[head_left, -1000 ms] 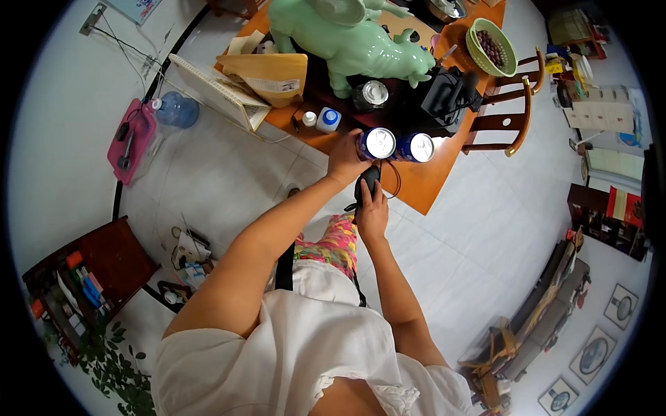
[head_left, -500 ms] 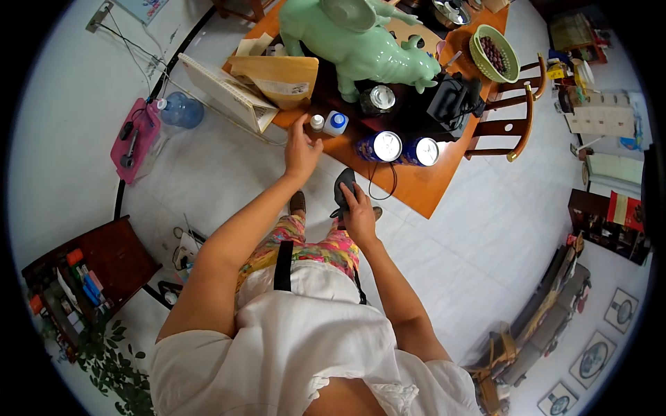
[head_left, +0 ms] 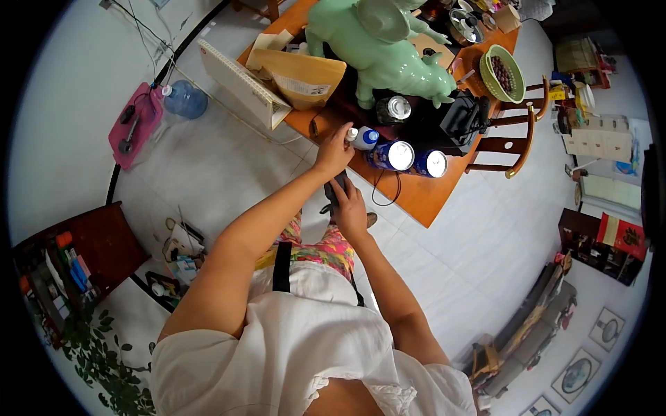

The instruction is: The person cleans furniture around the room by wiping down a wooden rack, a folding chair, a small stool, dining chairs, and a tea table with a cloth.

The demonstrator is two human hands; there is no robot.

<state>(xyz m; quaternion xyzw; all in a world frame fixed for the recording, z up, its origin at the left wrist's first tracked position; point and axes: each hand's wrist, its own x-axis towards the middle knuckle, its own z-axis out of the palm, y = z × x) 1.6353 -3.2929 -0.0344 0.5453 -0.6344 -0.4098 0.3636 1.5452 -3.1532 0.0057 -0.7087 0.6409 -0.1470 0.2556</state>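
Note:
My left hand (head_left: pixel 334 154) is at the table's near edge, its fingers closed round a small white-capped bottle (head_left: pixel 352 134). Right beside it stands a bottle with a blue cap (head_left: pixel 367 138). Below the table edge my right hand (head_left: pixel 350 208) holds a dark grey object (head_left: pixel 337 188), with a thin black strap hanging from it. Two blue cans with silver lids (head_left: pixel 400 156) (head_left: pixel 434 163) stand to the right of the bottles. A glass jar with a metal lid (head_left: pixel 397 109) is behind them, near the green ox figure (head_left: pixel 402 66).
A yellow-brown pouch (head_left: pixel 305 76) and a standing calendar (head_left: pixel 239 83) are on the table's left side. A green basket (head_left: pixel 505 76) of dark red fruit sits at the right, near wooden chairs (head_left: pixel 510 145). A black cable loop (head_left: pixel 387 197) hangs over the front edge.
My left hand has moved right and taken hold of the small white-capped bottle. The dark grey object in my right hand is now nearer my left hand. The view has shifted slightly.

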